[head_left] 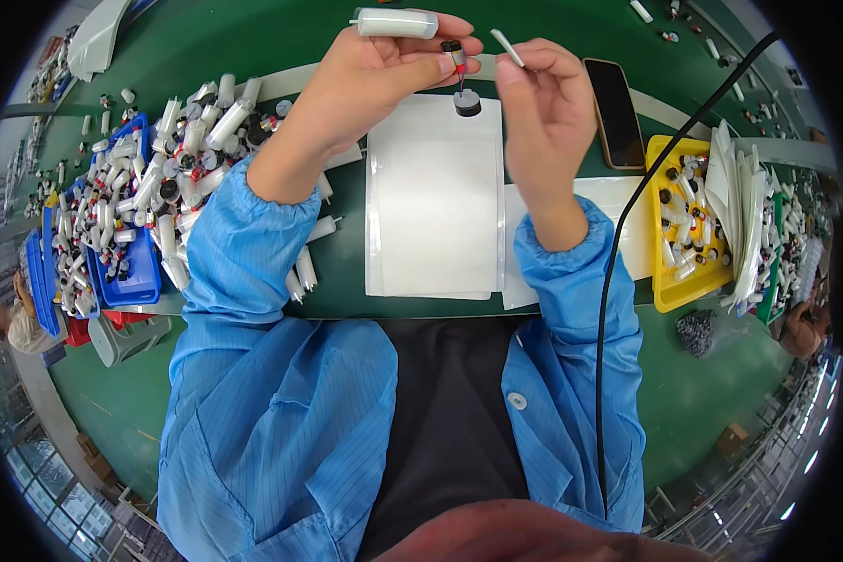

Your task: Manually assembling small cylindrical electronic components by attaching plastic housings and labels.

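My left hand (370,75) is closed at the far middle of the bench. Between its thumb and fingers is a small dark cylindrical part with a gold band (455,54), from which thin red and dark wires lead down to a round black cap (467,104) with a grey top. A clear-ended white tube (396,22) lies across the same hand's fingers. Close by on the right, my right hand (545,108) pinches a thin white strip (507,47), tilted up to the left. White sheets (435,201) lie below both hands.
A heap of white tubes (197,140) spreads on the left, around blue trays (131,276). On the right stand a yellow tray (691,290) of similar parts and a phone (614,112). A black cable (618,253) hangs across my right side.
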A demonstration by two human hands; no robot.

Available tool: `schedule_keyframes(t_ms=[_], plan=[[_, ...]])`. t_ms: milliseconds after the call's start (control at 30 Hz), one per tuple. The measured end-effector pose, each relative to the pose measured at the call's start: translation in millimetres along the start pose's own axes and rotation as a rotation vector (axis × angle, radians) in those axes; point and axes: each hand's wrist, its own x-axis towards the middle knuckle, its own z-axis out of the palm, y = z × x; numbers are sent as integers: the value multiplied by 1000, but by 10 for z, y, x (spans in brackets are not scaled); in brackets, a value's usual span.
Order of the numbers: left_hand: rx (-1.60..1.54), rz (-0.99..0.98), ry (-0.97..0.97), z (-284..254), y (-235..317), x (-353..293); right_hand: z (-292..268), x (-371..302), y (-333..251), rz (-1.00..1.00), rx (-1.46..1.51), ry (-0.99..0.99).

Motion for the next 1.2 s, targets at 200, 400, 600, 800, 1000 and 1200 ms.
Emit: schedule_keyframes(t_ms=[200, 400, 600, 800, 1000, 1200], plan=[[110, 22, -44, -9, -50, -14, -267, 131, -36, 476, 311, -175], [163, 113, -79, -14, -104, -12, -286, 169, -51, 621, 326, -236], [349, 84, -90, 26, 24, -30, -282, 134, -25, 607, 205, -245], [338, 181, -70, -2, -40, -35, -235, -1, -71, 629, 178, -201], [217, 53, -80, 31, 63, -2, -175, 81, -77, 648, 231, -109], [196, 122, -115, 10, 48, -36, -155, 116, -77, 679, 163, -158]])
